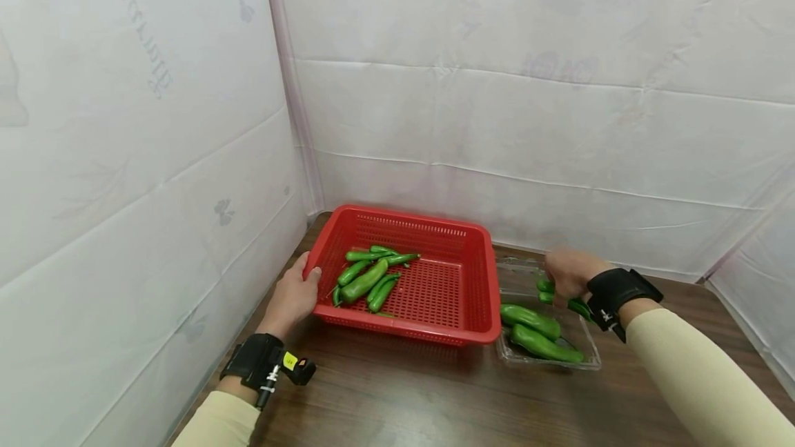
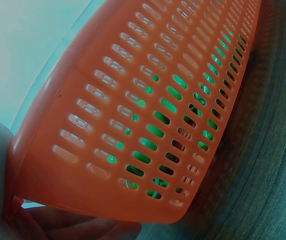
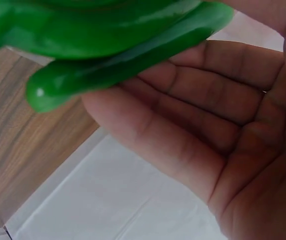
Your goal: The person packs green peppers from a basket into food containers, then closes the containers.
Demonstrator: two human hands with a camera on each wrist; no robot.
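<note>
Right now the right hand (image 1: 568,272) is pinching green peppers (image 1: 562,295) in its grip above the clear tray (image 1: 593,354), at three o'clock of the red basket (image 1: 435,230); the left hand (image 1: 292,299) is gripping its nine o'clock rim, on a dark wooden surface (image 1: 397,399) that white sheeting (image 1: 528,88) is walling in.

On the surface (image 1: 397,392), a basket (image 1: 472,274) holding peppers (image 1: 363,280) sits left of, just beside, a tray (image 1: 593,354) with more peppers (image 1: 534,331)

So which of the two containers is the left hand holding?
The red basket: the left hand grips its near-left corner. The clear tray sits to its right, under the right hand.
</note>
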